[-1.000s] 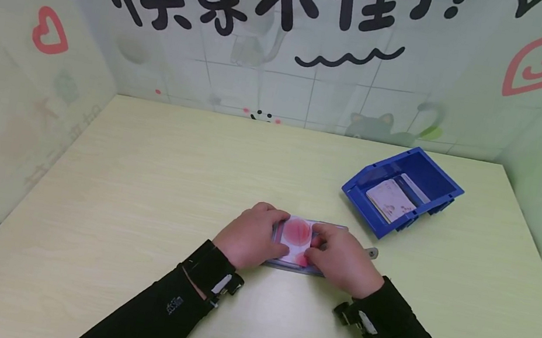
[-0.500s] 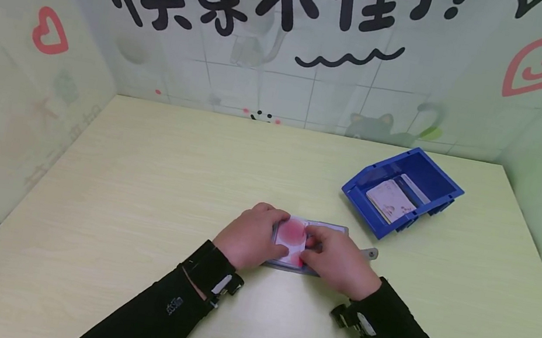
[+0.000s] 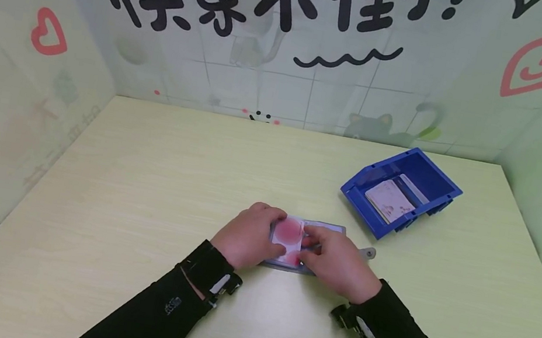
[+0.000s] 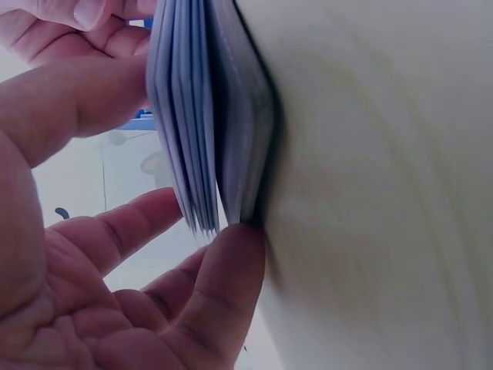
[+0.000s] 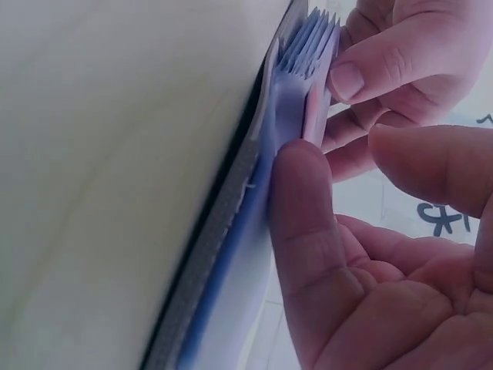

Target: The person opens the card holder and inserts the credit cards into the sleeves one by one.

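Observation:
A small open card holder (image 3: pixel 333 227) with several clear sleeve pages lies on the table in front of me. My left hand (image 3: pixel 248 236) grips its left side, fingers at the far edge and thumb on the near part. In the left wrist view its pages (image 4: pixel 181 116) fan apart above the cover. A white card with pink-red circles (image 3: pixel 287 232) lies on the left pages. My right hand (image 3: pixel 341 261) has its curled fingertips at this card's right edge. In the right wrist view a reddish card edge shows beside one fingertip; its inner part is hidden.
A blue plastic bin (image 3: pixel 402 194) stands tilted at the back right, with a few flat cards or booklets (image 3: pixel 389 200) inside. A grey snap tab (image 3: pixel 368 253) sticks out to the right of the holder. Printed walls (image 3: pixel 262 91) border the pale wooden table (image 3: pixel 187 161).
The card with pink-red circles has slid left across the holder's pages, and my right hand has moved left with it. My left hand has stayed almost still.

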The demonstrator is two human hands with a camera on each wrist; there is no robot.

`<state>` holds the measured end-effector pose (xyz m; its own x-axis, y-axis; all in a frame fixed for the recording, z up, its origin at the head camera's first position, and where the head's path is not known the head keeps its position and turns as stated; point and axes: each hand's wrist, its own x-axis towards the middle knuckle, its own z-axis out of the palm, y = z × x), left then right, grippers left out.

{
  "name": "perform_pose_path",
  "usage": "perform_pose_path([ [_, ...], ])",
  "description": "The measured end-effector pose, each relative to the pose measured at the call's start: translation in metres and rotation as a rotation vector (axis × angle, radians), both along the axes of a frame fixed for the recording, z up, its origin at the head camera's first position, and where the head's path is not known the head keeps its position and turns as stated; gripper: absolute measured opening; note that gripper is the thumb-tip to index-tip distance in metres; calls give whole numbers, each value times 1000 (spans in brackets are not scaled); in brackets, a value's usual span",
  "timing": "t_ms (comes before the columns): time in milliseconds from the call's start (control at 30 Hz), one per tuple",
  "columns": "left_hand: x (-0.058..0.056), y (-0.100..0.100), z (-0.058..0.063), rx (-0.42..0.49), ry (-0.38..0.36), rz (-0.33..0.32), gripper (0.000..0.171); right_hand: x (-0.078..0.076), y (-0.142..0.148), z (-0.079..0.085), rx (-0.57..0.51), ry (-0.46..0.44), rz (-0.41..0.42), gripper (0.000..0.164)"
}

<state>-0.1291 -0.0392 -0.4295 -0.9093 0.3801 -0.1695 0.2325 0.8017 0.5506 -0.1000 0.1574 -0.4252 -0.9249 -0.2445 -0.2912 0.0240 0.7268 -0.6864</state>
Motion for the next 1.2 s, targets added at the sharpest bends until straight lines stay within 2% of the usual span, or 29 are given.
perform_pose_path([
  [133,0,-1,0,-19,6,18,63,2,-1,1,-3,-2,4,52],
  [233,-2,-2,-1,6,-7,27,63,4,-2,2,-4,-2,9,51],
  [333,-5,-3,-2,66,-35,48,62,5,-3,2,-4,-4,12,49],
  [567,-12,-8,-3,223,-124,170,62,5,-4,2,-23,-1,10,49],
  [733,-15,-11,-2,325,-184,221,67,5,-4,2,-36,-18,11,48],
  [933,-16,-11,-1,378,-199,235,74,5,-3,1,-56,-15,32,47],
  [1200,-13,-9,5,417,-178,221,85,6,-3,-3,-151,-6,118,48],
])
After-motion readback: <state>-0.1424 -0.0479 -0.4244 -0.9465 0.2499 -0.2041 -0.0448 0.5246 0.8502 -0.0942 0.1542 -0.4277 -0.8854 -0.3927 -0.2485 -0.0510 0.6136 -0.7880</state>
